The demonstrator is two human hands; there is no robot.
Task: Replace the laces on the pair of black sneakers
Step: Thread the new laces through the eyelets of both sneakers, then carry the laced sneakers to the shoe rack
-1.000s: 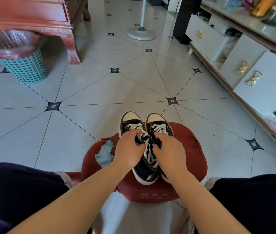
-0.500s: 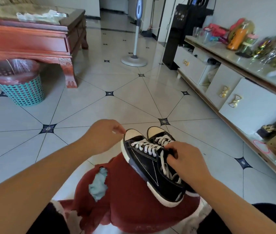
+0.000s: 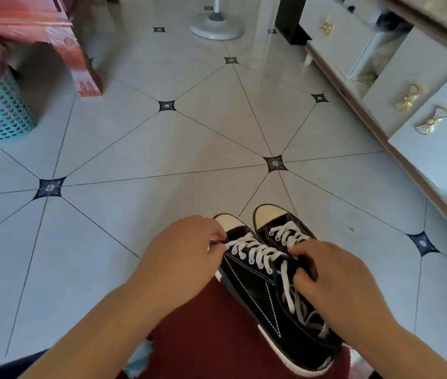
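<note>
Now both sneakers sit on the dark-red stool (image 3: 203,337), toes pointing away. Tilted sneaker (image 3: 252,294) is tipped toward the left; a second ago it lay flat beside the second sneaker (image 3: 279,228). Left hand (image 3: 184,258) has shifted from mid-lacing to the toe-end row and pinches the white lace (image 3: 249,248) there. Right hand (image 3: 340,280) curls round the collar, steadying. Loose lace ends trail near the heel. Judgement: unlacing is just starting, since both shoes are fully threaded.
</note>
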